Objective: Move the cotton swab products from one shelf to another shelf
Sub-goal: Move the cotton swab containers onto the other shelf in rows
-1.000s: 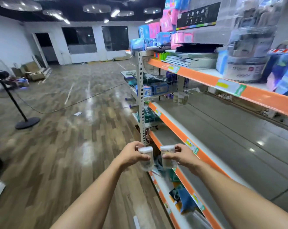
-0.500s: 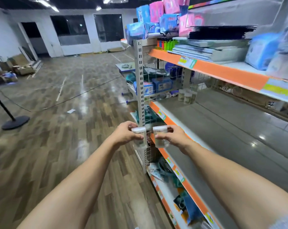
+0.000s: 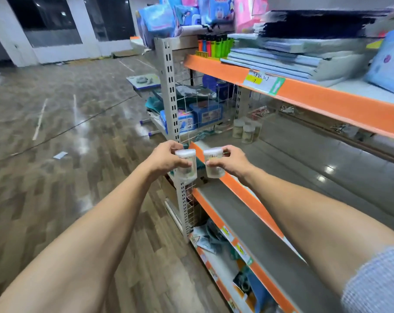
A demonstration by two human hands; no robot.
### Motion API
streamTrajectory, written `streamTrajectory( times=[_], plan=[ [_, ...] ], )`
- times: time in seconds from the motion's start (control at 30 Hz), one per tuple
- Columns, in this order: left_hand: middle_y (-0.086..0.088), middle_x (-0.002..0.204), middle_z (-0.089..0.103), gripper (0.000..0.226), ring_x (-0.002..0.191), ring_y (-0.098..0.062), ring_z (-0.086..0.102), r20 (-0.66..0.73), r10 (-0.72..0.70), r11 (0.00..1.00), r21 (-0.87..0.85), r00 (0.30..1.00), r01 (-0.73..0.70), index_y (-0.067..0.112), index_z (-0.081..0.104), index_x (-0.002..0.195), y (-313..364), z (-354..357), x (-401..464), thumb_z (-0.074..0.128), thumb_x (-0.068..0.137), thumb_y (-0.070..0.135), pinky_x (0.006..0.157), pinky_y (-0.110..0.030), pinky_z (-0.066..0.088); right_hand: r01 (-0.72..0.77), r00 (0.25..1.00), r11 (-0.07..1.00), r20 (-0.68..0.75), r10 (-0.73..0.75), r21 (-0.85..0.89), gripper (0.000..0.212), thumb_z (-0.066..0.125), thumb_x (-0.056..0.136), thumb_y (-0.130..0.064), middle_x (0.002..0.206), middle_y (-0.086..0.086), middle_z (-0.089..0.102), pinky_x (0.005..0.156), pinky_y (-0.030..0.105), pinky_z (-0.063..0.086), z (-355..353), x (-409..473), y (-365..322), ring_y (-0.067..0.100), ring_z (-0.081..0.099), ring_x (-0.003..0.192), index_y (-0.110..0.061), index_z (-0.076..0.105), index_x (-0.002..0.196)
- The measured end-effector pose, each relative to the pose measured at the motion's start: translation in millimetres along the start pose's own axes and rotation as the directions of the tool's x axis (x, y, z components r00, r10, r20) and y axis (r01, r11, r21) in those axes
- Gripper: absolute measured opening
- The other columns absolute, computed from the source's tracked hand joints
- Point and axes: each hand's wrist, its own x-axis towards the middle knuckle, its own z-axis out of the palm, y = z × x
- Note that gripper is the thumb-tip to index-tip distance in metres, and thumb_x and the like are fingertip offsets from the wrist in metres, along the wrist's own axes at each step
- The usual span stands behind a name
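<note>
Two swab jars held at shelf end.
Left hand (image 3: 163,158) grips left jar (image 3: 187,164); right hand (image 3: 231,161) grips right jar (image 3: 214,163), both upright, just beside the orange shelf edge (image 3: 241,190); more jars (image 3: 245,132) stand farther back.

Bright indoor light glares in white patches on the glossy wooden floor (image 3: 78,136) and the grey shelf (image 3: 327,177). Wide-angle bending stretches the edges; top-right goods smear with motion blur.
</note>
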Motion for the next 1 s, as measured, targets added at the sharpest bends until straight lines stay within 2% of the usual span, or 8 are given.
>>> streamTrajectory(
  times=[0.1,0.23,0.3,0.4,0.53,0.7,0.87,1.0],
  plan=[
    [-0.003,0.107,0.064,0.062,0.093,-0.012,0.063,0.062,0.029,0.999,0.014,0.998,-0.03,0.011,0.058,0.122,0,1,36,0.088,0.068,0.01,0.084,-0.024,0.052,-0.042,0.998,0.999,-0.052,0.041,-0.012,0.055,0.09,0.062,-0.021,0.106,0.006,0.065,0.073,0.031,0.051,1,29,4,0.022,0.063,0.097,-0.014,0.062,0.109],
    [-0.004,0.11,0.063,0.065,0.099,-0.016,0.061,0.157,0.065,0.997,0.035,0.985,-0.072,0.009,0.056,0.127,-3,5,88,0.087,0.07,0.01,0.092,-0.028,0.05,-0.099,0.985,0.995,-0.142,0.097,-0.005,0.063,0.09,0.06,-0.024,0.111,0.007,0.065,0.082,0.036,0.056,3,64,14,0.022,0.064,0.1,-0.013,0.061,0.115],
    [-0.006,0.114,0.063,0.068,0.103,-0.019,0.062,0.211,0.082,0.994,0.053,0.974,-0.095,0.008,0.054,0.129,-6,6,121,0.087,0.069,0.01,0.096,-0.033,0.051,-0.121,0.975,0.992,-0.186,0.123,0.021,0.061,0.089,0.062,-0.023,0.108,0.005,0.068,0.074,0.026,0.055,6,83,16,0.019,0.066,0.097,-0.013,0.063,0.117],
    [-0.007,0.118,0.062,0.068,0.106,-0.022,0.062,0.283,0.133,0.986,0.06,0.95,-0.155,0.008,0.054,0.13,-6,9,165,0.086,0.07,0.009,0.095,-0.035,0.052,-0.158,0.948,0.987,-0.277,0.156,0.016,0.036,0.083,0.072,-0.018,0.085,-0.006,0.062,0.058,0.019,0.044,9,104,15,0.013,0.06,0.08,-0.018,0.062,0.1],
    [-0.007,0.117,0.062,0.066,0.098,-0.017,0.06,0.369,0.172,0.977,0.055,0.913,-0.206,0.01,0.054,0.129,-4,13,214,0.085,0.071,0.007,0.083,-0.026,0.048,-0.212,0.891,0.977,-0.41,0.194,0.001,0.033,0.085,0.068,-0.019,0.068,-0.002,0.054,0.049,0.025,0.036,16,134,16,0.015,0.049,0.062,-0.02,0.054,0.076],
    [-0.003,0.119,0.057,0.066,0.102,-0.016,0.054,0.449,0.266,0.947,0.044,0.853,-0.319,0.009,0.051,0.132,-2,28,252,0.083,0.074,0.012,0.08,-0.023,0.042,-0.273,0.811,0.962,-0.538,0.23,-0.002,0.054,0.091,0.058,-0.028,0.092,-0.005,0.071,0.068,0.024,0.049,18,158,22,0.013,0.065,0.083,-0.019,0.065,0.105],
    [0.0,0.118,0.058,0.068,0.112,-0.017,0.054,0.531,0.289,0.945,-0.023,0.797,-0.327,0.008,0.05,0.135,-1,54,274,0.082,0.075,0.005,0.087,-0.021,0.041,-0.345,0.727,0.937,-0.619,0.298,0.047,0.063,0.089,0.047,-0.035,0.096,-0.006,0.074,0.064,0.02,0.047,13,169,34,0.013,0.07,0.089,-0.02,0.07,0.105],
    [0.005,0.104,0.059,0.056,0.097,-0.014,0.059,0.53,0.315,0.942,-0.071,0.787,-0.329,0.013,0.055,0.123,0,76,295,0.076,0.075,-0.006,0.076,-0.015,0.047,-0.374,0.669,0.926,-0.68,0.3,0.041,0.075,0.076,0.041,-0.058,0.1,-0.004,0.074,0.063,0.022,0.045,3,180,45,0.014,0.069,0.091,-0.021,0.07,0.106]
  ],
)
